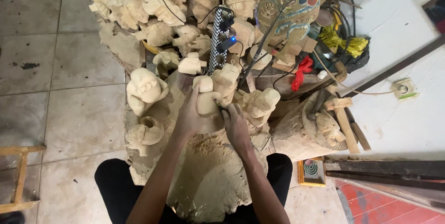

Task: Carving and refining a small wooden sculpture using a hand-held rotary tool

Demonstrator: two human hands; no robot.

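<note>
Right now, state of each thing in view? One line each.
left hand: gripping the pale wood carving
pale wood carving: upright, unpainted, held over the sawdust
right hand: closed on a small tool at the carving; tool mostly hidden
painted carving: coloured, leaning on the pile
checkered power strip: blue light on, cables plugged in
wall socket: cord plugged in

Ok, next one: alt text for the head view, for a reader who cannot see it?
Seen from above, a seated person's left hand grips a pale wooden carving while the right hand presses a small tool against it, over a block covered in sawdust. Many similar unfinished carvings are piled beyond on the tiled floor.
</note>
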